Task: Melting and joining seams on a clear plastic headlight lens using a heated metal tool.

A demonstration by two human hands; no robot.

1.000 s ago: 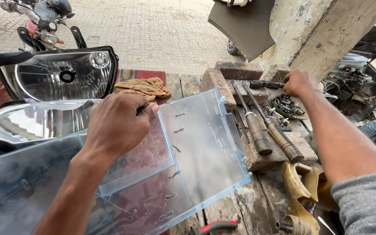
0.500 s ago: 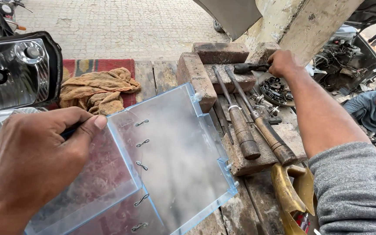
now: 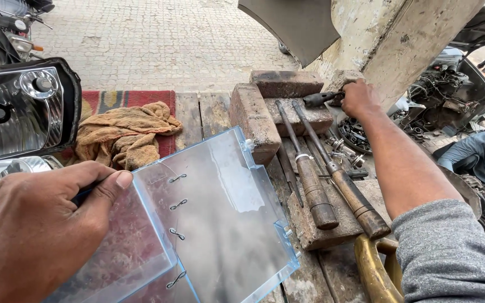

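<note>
My left hand (image 3: 35,235) grips the edge of a clear blue-tinted plastic tray (image 3: 220,224) whose crack is stitched with several wire staples (image 3: 177,204). A thin dark tool shows between its thumb and fingers. My right hand (image 3: 359,98) reaches far across the wooden bench (image 3: 211,112) and closes on the dark handle of a tool (image 3: 318,99) lying on the bricks (image 3: 287,84). Two long wooden-handled irons (image 3: 315,191) lie on the bricks between my two hands.
A vehicle headlamp (image 3: 21,109) stands at the left, with an orange rag (image 3: 124,137) on a red mat beside it. A brass torch (image 3: 374,272) lies at the bench's near right. Another person (image 3: 481,154) crouches at the far right by engine parts.
The view has moved closer and to the right. My right hand has stayed at the bricks and now holds the dark tool handle. My left hand keeps its grip on the tray.
</note>
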